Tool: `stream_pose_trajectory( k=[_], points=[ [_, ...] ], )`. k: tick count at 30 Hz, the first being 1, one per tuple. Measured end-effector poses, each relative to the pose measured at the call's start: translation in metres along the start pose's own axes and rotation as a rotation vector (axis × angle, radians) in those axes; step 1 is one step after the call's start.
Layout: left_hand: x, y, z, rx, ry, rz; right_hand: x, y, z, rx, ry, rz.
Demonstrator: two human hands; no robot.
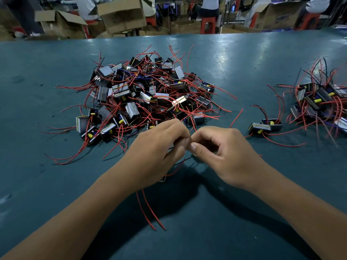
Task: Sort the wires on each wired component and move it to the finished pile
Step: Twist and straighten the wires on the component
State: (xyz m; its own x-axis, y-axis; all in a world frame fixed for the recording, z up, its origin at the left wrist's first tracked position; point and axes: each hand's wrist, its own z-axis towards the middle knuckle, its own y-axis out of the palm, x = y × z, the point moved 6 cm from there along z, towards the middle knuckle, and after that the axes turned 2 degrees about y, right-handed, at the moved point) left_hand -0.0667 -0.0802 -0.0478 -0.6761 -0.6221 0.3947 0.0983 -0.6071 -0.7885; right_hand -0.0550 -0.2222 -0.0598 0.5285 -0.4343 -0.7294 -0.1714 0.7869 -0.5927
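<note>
Two heaps of small black wired components with red leads are lying on one teal counter [244, 59]: a large heap [148, 94], too tangled to count, and a smaller heap [319, 104]. Two bare hands are working.

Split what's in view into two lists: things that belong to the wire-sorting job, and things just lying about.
Job: left hand, right hand, held wires, unsorted pile, finished pile, green table.

Lying about: cardboard boxes, red stools.

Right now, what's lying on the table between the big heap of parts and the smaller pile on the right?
In the head view, two wired components sit between the big heap and the smaller pile; otherwise bare table.
</note>
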Motion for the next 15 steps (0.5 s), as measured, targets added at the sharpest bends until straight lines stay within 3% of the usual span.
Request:
stream_pose_trajectory(
  k=[5, 10, 15],
  points=[
    [-0.0089, 0.0069, -0.0019, -0.011, -0.226, -0.335, 0.0024, 0.001, 0.0001, 0.031, 0.051, 0.067],
    [-0.0082, 0.0058, -0.0018, -0.012, -0.215, -0.354, 0.0063, 0.0014, 0.0021, 0.031, 0.146, 0.249],
    [-0.0085, 0.0081, -0.0019, -0.018, -0.25, -0.376, 0.0042, 0.0015, 0.0012, 0.038, 0.126, 0.23]
  ],
)
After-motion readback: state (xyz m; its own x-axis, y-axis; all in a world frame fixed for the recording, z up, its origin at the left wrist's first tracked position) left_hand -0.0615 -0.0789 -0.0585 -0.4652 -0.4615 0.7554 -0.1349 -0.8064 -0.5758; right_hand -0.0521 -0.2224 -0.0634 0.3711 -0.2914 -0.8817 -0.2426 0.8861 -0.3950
